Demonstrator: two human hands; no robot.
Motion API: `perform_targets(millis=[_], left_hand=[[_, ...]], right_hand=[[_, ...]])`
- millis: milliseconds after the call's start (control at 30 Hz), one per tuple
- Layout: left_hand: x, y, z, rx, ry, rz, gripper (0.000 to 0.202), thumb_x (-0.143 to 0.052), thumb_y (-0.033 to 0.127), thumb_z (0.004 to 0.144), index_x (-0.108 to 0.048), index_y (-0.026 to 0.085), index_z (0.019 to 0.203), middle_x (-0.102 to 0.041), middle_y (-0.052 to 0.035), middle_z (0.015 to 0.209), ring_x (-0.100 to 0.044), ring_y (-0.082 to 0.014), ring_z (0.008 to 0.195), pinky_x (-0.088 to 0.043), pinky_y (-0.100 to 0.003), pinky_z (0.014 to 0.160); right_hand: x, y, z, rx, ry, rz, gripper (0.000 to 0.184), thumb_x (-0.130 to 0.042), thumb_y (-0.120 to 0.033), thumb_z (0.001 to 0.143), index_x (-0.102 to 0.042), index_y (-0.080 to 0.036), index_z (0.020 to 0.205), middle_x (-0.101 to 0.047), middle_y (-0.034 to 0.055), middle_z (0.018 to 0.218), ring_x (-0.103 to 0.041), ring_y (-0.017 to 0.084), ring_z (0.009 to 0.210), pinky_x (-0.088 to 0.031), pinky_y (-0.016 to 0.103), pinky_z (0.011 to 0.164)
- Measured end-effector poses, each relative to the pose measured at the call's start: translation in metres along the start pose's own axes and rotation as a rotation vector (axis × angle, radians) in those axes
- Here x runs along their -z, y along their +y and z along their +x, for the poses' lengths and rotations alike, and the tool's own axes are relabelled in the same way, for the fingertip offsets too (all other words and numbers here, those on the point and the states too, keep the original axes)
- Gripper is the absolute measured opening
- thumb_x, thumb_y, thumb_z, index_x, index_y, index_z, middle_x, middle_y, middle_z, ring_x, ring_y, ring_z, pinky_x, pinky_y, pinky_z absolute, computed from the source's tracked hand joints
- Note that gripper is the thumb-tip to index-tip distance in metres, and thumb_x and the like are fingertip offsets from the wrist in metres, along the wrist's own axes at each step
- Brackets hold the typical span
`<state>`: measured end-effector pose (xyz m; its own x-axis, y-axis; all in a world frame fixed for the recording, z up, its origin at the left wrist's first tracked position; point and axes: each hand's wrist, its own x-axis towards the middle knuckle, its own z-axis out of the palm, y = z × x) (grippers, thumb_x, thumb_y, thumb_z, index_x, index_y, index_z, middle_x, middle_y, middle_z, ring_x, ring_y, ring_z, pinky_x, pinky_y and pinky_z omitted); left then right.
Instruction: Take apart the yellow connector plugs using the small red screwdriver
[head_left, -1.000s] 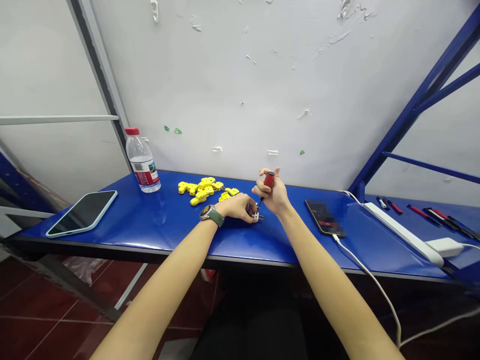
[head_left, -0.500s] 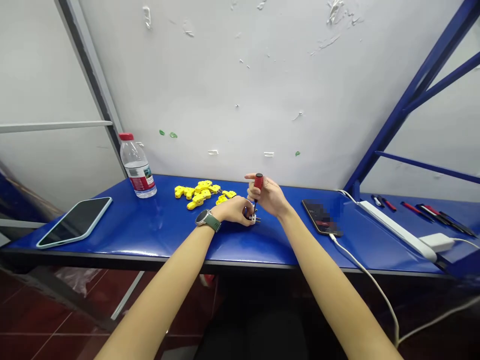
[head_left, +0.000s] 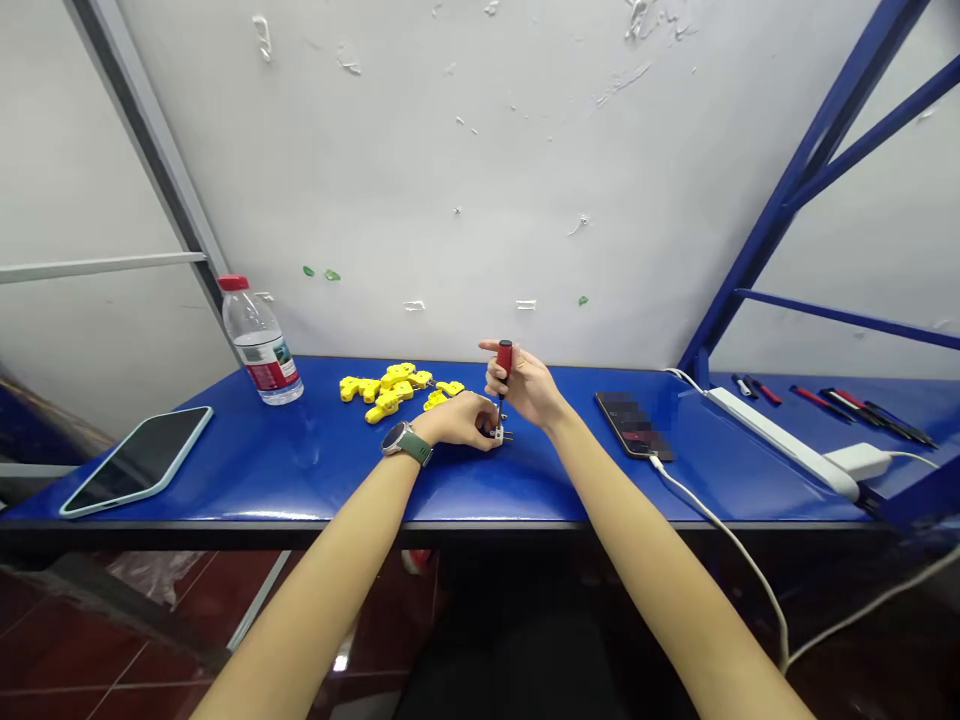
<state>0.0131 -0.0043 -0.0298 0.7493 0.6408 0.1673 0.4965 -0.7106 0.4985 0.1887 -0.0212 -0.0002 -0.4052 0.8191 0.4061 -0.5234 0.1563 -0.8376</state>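
My left hand [head_left: 459, 418], with a green-strapped watch on the wrist, is closed around a small white plug with metal prongs [head_left: 498, 434] and holds it down on the blue bench [head_left: 315, 460]. My right hand [head_left: 525, 386] grips a red-handled screwdriver [head_left: 503, 362] upright, its tip set down into the plug. A heap of yellow plastic parts [head_left: 391, 387] lies just behind my left hand.
A water bottle [head_left: 259, 340] stands at the back left and a tablet [head_left: 135, 461] lies at the left edge. A phone [head_left: 634, 424] on a white cable lies to the right, then a white power strip [head_left: 780, 442] and several pens [head_left: 840, 402]. Blue frame struts [head_left: 795, 180] rise at the right.
The view has drifted, so everything sits a little further left and the bench looks lower. Both hands stay on the plug and screwdriver; the right hand's fingers have shifted on the handle.
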Motion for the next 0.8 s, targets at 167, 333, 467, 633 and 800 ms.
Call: perform_targets(millis=[167,333,467,633,800], left_hand=[[0.0015,-0.0014,0.0009,-0.028,0.005,0.036,0.020,-0.075,0.037,0.073,-0.067,0.019,0.076,-0.069,-0.0014,0.076,-0.060,-0.0150,0.070,-0.046,-0.026,0.066],[0.0027,0.0011,0.0003,-0.010,0.010,0.030,0.021,-0.076,0.037,0.072,-0.064,0.019,0.074,-0.069,-0.0016,0.076,-0.060,-0.0152,0.069,-0.046,-0.027,0.065],[0.0028,0.0026,-0.0002,0.002,0.022,0.035,0.022,-0.076,0.037,0.072,-0.064,0.019,0.072,-0.068,-0.0020,0.075,-0.060,-0.0151,0.068,-0.045,-0.027,0.064],[0.0013,-0.0015,0.0003,-0.022,0.026,0.069,0.023,-0.075,0.039,0.074,-0.064,0.019,0.073,-0.069,-0.0017,0.077,-0.060,-0.0151,0.071,-0.046,-0.027,0.067],[0.0000,-0.0048,-0.0003,-0.033,0.033,0.089,0.023,-0.075,0.040,0.076,-0.065,0.020,0.074,-0.069,-0.0008,0.077,-0.060,-0.0149,0.070,-0.045,-0.027,0.066]], right_hand=[[-0.0021,0.0024,0.0015,0.062,-0.007,0.077,0.033,-0.077,-0.048,0.089,-0.053,-0.026,0.092,-0.040,-0.0079,0.066,-0.036,0.009,0.053,-0.038,0.024,0.057],[0.0033,0.0051,0.0046,0.078,-0.006,0.032,0.032,-0.078,-0.047,0.088,-0.060,-0.022,0.093,-0.059,-0.0008,0.085,-0.053,0.011,0.067,-0.046,0.027,0.063],[0.0032,0.0035,0.0051,-0.023,-0.034,0.070,0.035,-0.061,-0.052,0.098,-0.065,-0.018,0.104,-0.051,-0.0018,0.076,-0.046,0.011,0.061,-0.045,0.028,0.061],[-0.0003,0.0043,0.0046,0.013,-0.011,0.109,0.043,-0.069,-0.063,0.090,-0.053,-0.023,0.086,-0.037,-0.0065,0.066,-0.032,0.010,0.054,-0.038,0.025,0.055],[-0.0004,0.0074,0.0045,0.094,0.053,0.003,0.044,-0.085,-0.049,0.081,-0.050,-0.022,0.081,-0.045,-0.0046,0.074,-0.041,0.009,0.060,-0.039,0.025,0.057]])
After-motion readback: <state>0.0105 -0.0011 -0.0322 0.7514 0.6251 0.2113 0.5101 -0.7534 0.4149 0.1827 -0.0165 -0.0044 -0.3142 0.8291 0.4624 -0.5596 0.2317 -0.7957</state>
